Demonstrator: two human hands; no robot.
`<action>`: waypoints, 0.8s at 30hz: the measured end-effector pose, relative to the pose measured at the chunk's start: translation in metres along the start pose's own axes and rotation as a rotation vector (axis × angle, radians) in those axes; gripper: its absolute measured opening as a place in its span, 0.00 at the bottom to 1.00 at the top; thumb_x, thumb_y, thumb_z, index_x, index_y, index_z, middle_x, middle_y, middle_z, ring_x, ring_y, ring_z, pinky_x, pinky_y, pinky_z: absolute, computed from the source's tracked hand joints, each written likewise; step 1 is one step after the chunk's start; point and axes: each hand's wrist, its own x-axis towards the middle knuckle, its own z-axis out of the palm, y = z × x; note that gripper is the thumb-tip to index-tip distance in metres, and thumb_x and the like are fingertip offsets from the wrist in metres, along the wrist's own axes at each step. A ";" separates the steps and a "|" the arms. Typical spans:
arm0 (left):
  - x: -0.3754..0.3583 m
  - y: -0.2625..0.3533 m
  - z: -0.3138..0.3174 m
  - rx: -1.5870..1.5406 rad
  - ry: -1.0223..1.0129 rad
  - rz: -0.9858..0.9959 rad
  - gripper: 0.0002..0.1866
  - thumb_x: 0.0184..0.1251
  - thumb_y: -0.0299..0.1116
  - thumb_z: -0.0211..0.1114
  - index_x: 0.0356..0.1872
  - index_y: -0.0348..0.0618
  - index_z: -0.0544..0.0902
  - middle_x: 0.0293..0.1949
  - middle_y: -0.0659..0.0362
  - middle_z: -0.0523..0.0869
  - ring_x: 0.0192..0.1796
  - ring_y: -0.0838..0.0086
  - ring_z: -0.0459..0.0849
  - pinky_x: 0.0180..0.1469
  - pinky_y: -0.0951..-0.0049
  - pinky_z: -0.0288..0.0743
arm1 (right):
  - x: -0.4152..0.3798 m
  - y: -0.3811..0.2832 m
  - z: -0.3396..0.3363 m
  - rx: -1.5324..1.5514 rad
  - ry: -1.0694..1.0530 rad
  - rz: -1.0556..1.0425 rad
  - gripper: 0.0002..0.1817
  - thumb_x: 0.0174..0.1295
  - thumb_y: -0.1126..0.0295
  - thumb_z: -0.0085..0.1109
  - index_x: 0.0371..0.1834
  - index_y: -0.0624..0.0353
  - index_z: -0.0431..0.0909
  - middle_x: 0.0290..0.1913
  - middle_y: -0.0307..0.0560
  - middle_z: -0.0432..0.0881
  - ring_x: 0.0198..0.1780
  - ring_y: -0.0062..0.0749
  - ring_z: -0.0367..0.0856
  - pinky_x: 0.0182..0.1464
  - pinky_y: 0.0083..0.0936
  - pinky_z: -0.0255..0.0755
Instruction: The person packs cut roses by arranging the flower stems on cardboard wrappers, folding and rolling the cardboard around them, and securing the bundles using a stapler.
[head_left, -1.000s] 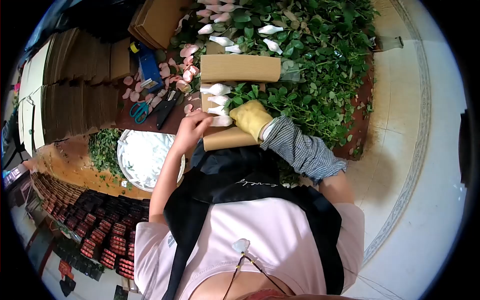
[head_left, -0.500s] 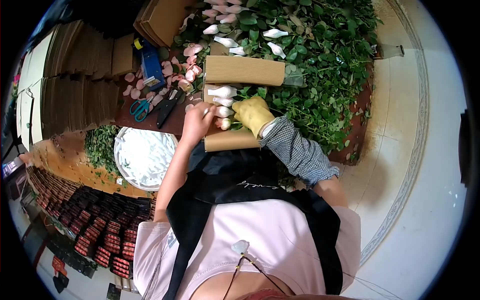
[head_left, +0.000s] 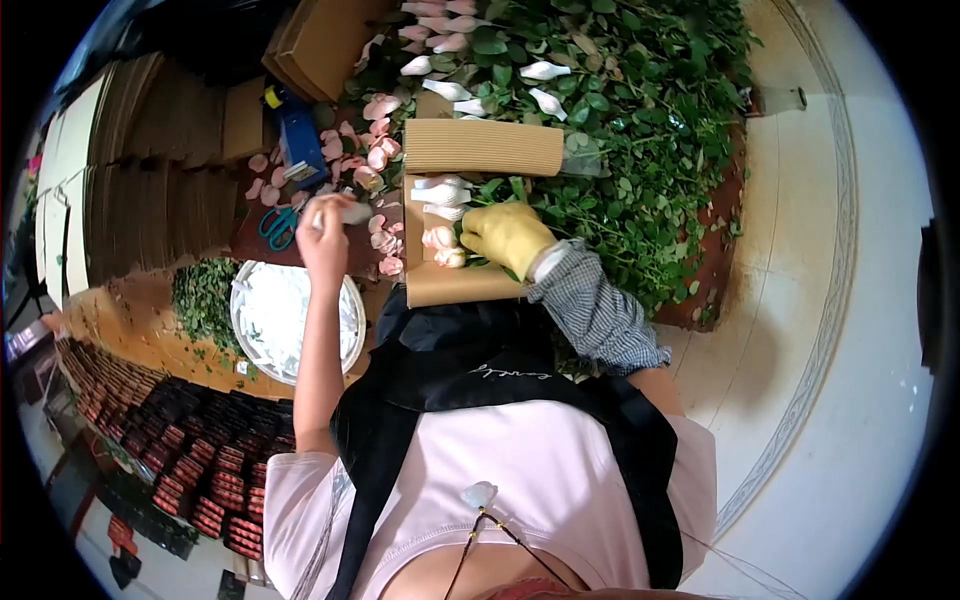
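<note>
Our bare left hand (head_left: 322, 236) clamped on small, blurred whitish sleeve (head_left: 356, 212); our yellow-gloved right hand (head_left: 508, 237) beside pale-pink rounded roses (head_left: 440, 238), grip unclear.

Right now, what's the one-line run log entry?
left hand: white sleeve in grip | gloved right hand: beside rosebuds | cardboard: two rosebuds bare, others sleeved

We note pale tiled floor (head_left: 785, 240) at right, crossed by a curved, patterned border strip (head_left: 846, 195). A soft shadow (head_left: 755, 350) dulls the tiles (light otherwise bright). We record a reddish-brown table (head_left: 725, 190) and, at lower left, an orange-brown surface (head_left: 130, 320). Walls: indistinct.
</note>
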 end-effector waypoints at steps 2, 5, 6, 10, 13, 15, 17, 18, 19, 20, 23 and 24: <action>0.001 -0.027 0.006 0.175 -0.188 -0.128 0.10 0.74 0.34 0.62 0.37 0.36 0.80 0.29 0.55 0.85 0.28 0.76 0.80 0.31 0.73 0.71 | 0.001 -0.001 -0.001 -0.050 0.240 0.021 0.15 0.65 0.54 0.58 0.39 0.52 0.85 0.35 0.50 0.88 0.40 0.46 0.87 0.44 0.41 0.78; -0.012 -0.035 0.049 0.385 -0.264 0.068 0.17 0.71 0.45 0.66 0.39 0.37 0.80 0.30 0.48 0.86 0.26 0.61 0.85 0.34 0.62 0.76 | 0.014 -0.002 0.004 -0.173 0.237 0.123 0.15 0.67 0.54 0.55 0.40 0.50 0.86 0.37 0.48 0.90 0.43 0.42 0.88 0.44 0.40 0.79; -0.017 -0.022 0.062 0.500 -0.316 0.096 0.19 0.69 0.47 0.67 0.38 0.38 0.81 0.30 0.46 0.86 0.30 0.55 0.85 0.36 0.58 0.76 | 0.022 0.000 0.016 -0.279 0.133 0.140 0.14 0.68 0.56 0.54 0.41 0.50 0.86 0.39 0.46 0.90 0.44 0.40 0.89 0.45 0.38 0.79; -0.020 -0.020 0.074 0.617 -0.362 0.318 0.13 0.69 0.40 0.66 0.33 0.39 0.83 0.31 0.48 0.83 0.36 0.48 0.84 0.37 0.53 0.76 | 0.027 -0.005 0.009 -0.349 -0.071 0.189 0.12 0.70 0.61 0.52 0.44 0.49 0.85 0.43 0.43 0.91 0.48 0.35 0.89 0.46 0.35 0.79; -0.023 -0.022 0.069 0.505 -0.231 0.255 0.11 0.70 0.37 0.65 0.34 0.39 0.84 0.32 0.47 0.81 0.36 0.46 0.82 0.36 0.53 0.75 | 0.032 0.004 0.016 -0.341 -0.018 0.180 0.12 0.70 0.63 0.51 0.44 0.49 0.86 0.43 0.43 0.91 0.48 0.35 0.89 0.47 0.34 0.78; -0.028 -0.024 0.070 0.490 -0.207 0.228 0.10 0.70 0.35 0.64 0.33 0.38 0.84 0.31 0.46 0.80 0.36 0.44 0.81 0.36 0.54 0.75 | 0.037 0.003 0.019 -0.297 -0.071 0.224 0.11 0.70 0.64 0.51 0.43 0.48 0.86 0.43 0.42 0.91 0.47 0.35 0.89 0.46 0.33 0.78; -0.030 -0.033 0.073 0.461 -0.069 0.202 0.10 0.71 0.33 0.62 0.31 0.37 0.83 0.30 0.46 0.80 0.35 0.45 0.81 0.36 0.55 0.74 | 0.039 -0.002 0.020 -0.297 -0.087 0.254 0.12 0.71 0.65 0.51 0.45 0.48 0.86 0.44 0.42 0.91 0.48 0.33 0.89 0.46 0.32 0.79; -0.029 -0.030 0.072 0.489 -0.027 0.209 0.10 0.70 0.31 0.61 0.30 0.35 0.81 0.29 0.46 0.79 0.33 0.45 0.80 0.36 0.55 0.74 | 0.038 -0.005 0.018 -0.295 -0.073 0.243 0.11 0.70 0.66 0.52 0.45 0.48 0.86 0.44 0.42 0.91 0.48 0.33 0.90 0.45 0.32 0.80; -0.029 -0.028 0.073 0.456 0.029 0.275 0.10 0.70 0.30 0.62 0.29 0.34 0.80 0.28 0.46 0.78 0.32 0.46 0.79 0.35 0.56 0.73 | 0.037 -0.008 0.017 -0.292 -0.059 0.231 0.11 0.70 0.67 0.53 0.46 0.48 0.86 0.44 0.41 0.91 0.47 0.33 0.90 0.45 0.31 0.80; -0.029 -0.025 0.074 0.453 0.052 0.284 0.10 0.70 0.29 0.62 0.29 0.33 0.80 0.28 0.46 0.78 0.32 0.47 0.79 0.34 0.56 0.72 | 0.041 -0.010 0.018 -0.286 -0.088 0.240 0.10 0.68 0.69 0.55 0.46 0.48 0.86 0.44 0.41 0.91 0.46 0.33 0.90 0.42 0.31 0.81; -0.030 -0.030 0.070 0.460 0.093 0.294 0.10 0.70 0.28 0.61 0.29 0.32 0.79 0.27 0.46 0.77 0.31 0.48 0.77 0.34 0.57 0.71 | 0.042 -0.013 0.024 -0.283 -0.046 0.245 0.10 0.67 0.68 0.57 0.46 0.48 0.86 0.44 0.41 0.91 0.46 0.33 0.90 0.41 0.31 0.81; -0.029 -0.031 0.070 0.452 0.119 0.291 0.10 0.70 0.27 0.61 0.29 0.32 0.79 0.27 0.46 0.76 0.30 0.48 0.76 0.33 0.58 0.70 | 0.040 -0.014 0.022 -0.271 -0.043 0.254 0.10 0.67 0.68 0.57 0.46 0.48 0.86 0.44 0.41 0.91 0.46 0.33 0.90 0.41 0.31 0.81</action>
